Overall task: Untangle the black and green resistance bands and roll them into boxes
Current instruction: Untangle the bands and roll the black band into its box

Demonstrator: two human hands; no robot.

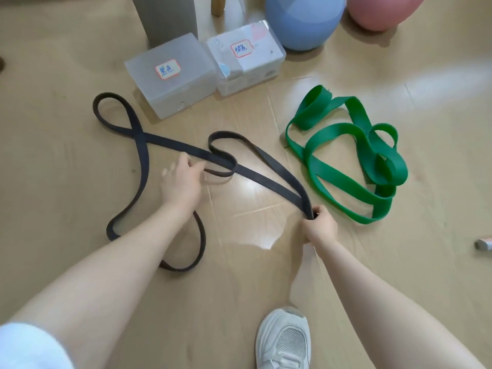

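Note:
The black resistance band (138,145) sprawls in loops across the floor, apart from the green one. My right hand (319,225) grips one end of it, with two strands rising away from my fist. My left hand (181,179) reaches to a small loop in the band's middle and pinches it with the fingertips. The green band (346,161) lies in a loose coiled heap to the right, untouched. Two translucent plastic boxes stand at the back: the left box (170,75) and the right box (247,57), each with a handwritten label on its closed lid.
A blue ball (303,20) and a pink ball (380,12) sit behind the boxes, beside a grey upright post (167,17). My white shoe (285,339) is at the bottom. A small grey object (483,245) lies at the right edge.

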